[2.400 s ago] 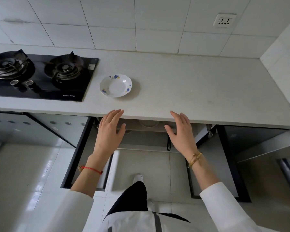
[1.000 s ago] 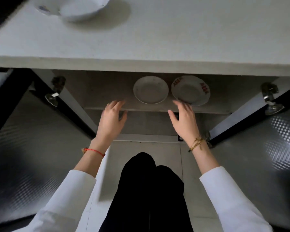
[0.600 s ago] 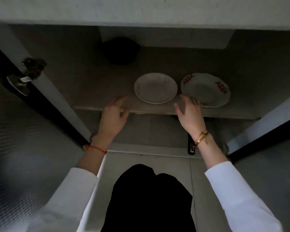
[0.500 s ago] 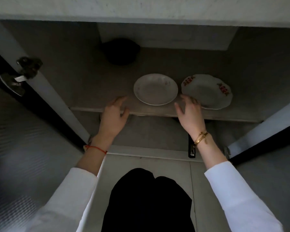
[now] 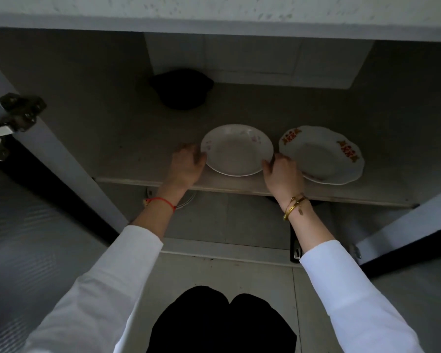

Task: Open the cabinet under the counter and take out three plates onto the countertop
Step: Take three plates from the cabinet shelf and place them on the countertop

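In the middle of the frame a round white ceramic plate with faint purple flowers on its rim (image 5: 236, 150) lies flat near the front edge of the grey cabinet shelf (image 5: 127, 138). Just to its right, not quite touching, a white ceramic plate with a scalloped rim and red-and-gold motifs (image 5: 323, 154) lies flat on the same shelf. Both cabinet doors stand open, the left door (image 5: 36, 250) filling the lower left.

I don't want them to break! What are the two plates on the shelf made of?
Both look like glazed ceramic, though the dim light leaves it open. The plain round plate, with a hand on each side, has a smooth, slightly shiny white face with faint flowers. The scalloped plate has a wavy rim and red printed patterns.
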Available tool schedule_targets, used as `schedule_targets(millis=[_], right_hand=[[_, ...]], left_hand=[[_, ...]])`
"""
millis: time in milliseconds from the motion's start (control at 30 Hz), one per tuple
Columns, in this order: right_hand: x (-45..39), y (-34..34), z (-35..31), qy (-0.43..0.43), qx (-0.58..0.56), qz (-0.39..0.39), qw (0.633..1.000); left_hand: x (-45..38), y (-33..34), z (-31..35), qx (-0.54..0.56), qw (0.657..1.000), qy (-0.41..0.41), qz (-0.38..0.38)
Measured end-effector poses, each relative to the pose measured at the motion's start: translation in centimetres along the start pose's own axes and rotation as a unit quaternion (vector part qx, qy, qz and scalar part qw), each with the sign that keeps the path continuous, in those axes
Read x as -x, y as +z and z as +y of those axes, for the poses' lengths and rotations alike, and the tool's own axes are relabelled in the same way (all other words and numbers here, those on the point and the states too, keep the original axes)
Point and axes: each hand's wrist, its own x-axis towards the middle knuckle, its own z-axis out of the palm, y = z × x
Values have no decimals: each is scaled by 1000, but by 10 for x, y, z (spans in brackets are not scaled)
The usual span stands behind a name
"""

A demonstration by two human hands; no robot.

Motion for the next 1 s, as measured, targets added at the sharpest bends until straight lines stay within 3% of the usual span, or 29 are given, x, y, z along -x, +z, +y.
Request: schedule_targets(millis=[233, 433, 700, 1000], right_hand=[[-8, 0, -2, 23, 20, -36, 999], [-10, -1, -6, 63, -58, -82, 993], [29, -2, -1, 47, -162, -37, 985], [102, -21, -6, 36, -194, 12, 980]], left_hand=[[-6, 9, 0, 26, 999, -22, -19], [0, 8, -5, 66, 997, -27, -21], [36, 0, -16, 114, 993, 3, -1], [109, -27, -19, 158, 986, 32, 47]])
